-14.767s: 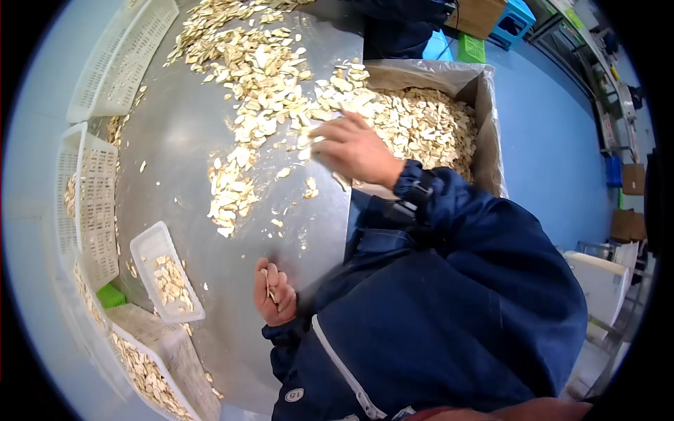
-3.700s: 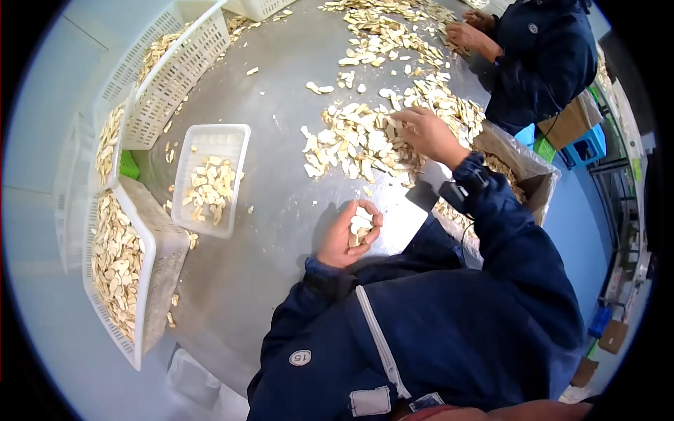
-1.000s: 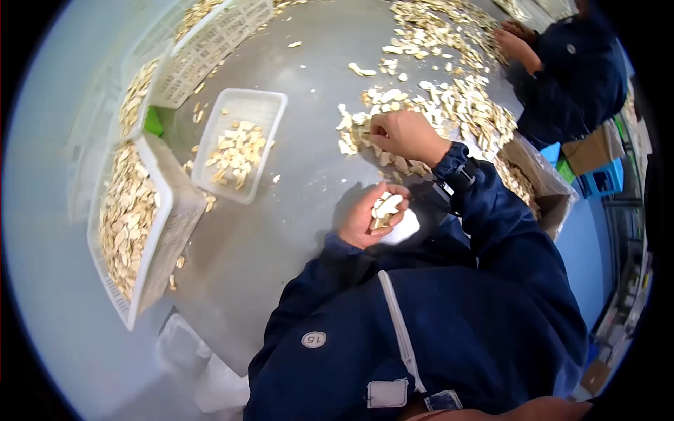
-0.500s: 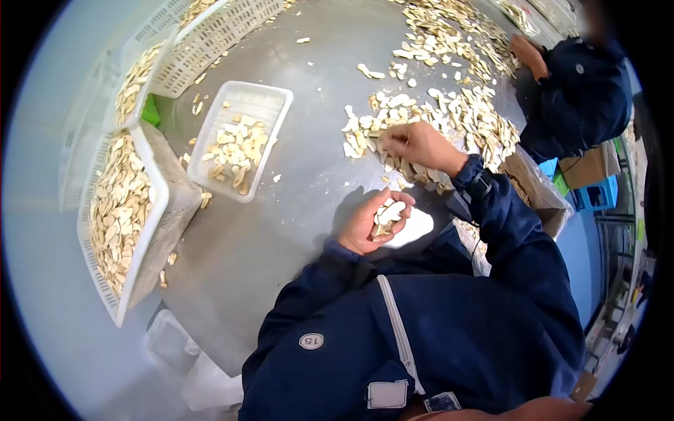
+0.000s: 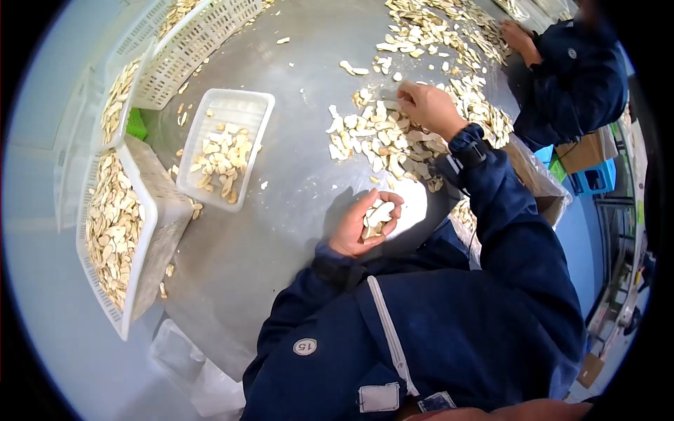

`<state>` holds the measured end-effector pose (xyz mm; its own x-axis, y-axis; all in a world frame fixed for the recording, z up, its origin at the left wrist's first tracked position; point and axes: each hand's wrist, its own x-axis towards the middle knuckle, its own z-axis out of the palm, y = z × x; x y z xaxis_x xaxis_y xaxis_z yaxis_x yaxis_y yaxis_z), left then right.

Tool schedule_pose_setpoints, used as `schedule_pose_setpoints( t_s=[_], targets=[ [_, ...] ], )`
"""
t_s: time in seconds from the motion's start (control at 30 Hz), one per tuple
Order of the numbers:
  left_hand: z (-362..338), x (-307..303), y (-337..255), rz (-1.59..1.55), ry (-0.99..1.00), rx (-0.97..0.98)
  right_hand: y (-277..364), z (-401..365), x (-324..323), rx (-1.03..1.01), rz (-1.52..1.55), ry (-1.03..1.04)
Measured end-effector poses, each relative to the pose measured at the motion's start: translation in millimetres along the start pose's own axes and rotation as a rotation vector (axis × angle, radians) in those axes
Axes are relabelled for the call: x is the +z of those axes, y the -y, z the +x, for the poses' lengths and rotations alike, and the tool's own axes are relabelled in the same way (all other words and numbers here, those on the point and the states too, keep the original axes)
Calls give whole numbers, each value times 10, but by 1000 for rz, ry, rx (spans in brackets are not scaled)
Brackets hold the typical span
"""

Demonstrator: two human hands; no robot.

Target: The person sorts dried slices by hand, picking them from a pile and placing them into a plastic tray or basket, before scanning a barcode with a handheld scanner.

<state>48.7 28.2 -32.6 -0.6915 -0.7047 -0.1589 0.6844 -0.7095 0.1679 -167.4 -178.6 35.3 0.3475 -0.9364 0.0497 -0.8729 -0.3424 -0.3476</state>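
My left hand point(image 5: 358, 228) is cupped palm up near the table's front edge, its fingers curled around several pale dried slices point(image 5: 378, 216) that look like mushroom. My right hand point(image 5: 430, 109) is over the far side of a loose slice pile point(image 5: 382, 137), fingers bent together and pointing left. Whatever may be between those fingertips is hidden. Left of both hands, a shallow clear plastic tray point(image 5: 263, 133) holds a small heap of smaller pieces point(image 5: 223, 158).
A white basket point(image 5: 133, 238) full of slices stands at the left edge, with another perforated basket point(image 5: 189, 52) behind it. On the right, a co-worker's hand point(image 5: 518, 38) is at the far slices. A lined cardboard box point(image 5: 537, 175) stands near my right arm.
My right hand has moved away from my body across the pile, leaving its near slices uncovered. My left hand still holds its slices. The whole view has shifted slightly.
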Motion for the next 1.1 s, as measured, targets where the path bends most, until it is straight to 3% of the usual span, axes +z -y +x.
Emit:
schedule_pose_setpoints(
  t_s=[0.13,0.2,0.23,0.33,0.37,0.47,0.5,0.63,0.73,0.83,0.93,1.1],
  targets=[
    [-4,30,-14,-5,-12,-16,-31,-172,35,-53,14,-65],
    [-9,31,-16,3,-26,-16,110,-255,131,-259,73,-195],
    [-12,32,-12,5,-24,-11,256,-310,97,-255,55,-181],
    [-40,38,-20,10,-28,7,401,-338,87,-205,104,45],
    [-48,39,-17,8,-34,11,381,-391,97,-328,115,14],
    [-35,4,-5,14,-11,22,440,-477,-112,-227,306,414],
    [-21,4,-2,18,4,23,384,-497,-65,-272,316,268],
    [-22,53,-17,48,-10,16,176,-398,-51,-66,106,-29],
    [-31,56,-16,44,-14,26,103,-358,21,-52,-1,-104],
    [-24,52,-10,25,-10,29,54,-373,167,-241,14,-128],
    [-17,12,0,12,-8,28,110,-412,119,-233,-56,-79],
    [-32,53,-18,30,-20,31,162,-455,-17,-44,22,-96]
  ],
)
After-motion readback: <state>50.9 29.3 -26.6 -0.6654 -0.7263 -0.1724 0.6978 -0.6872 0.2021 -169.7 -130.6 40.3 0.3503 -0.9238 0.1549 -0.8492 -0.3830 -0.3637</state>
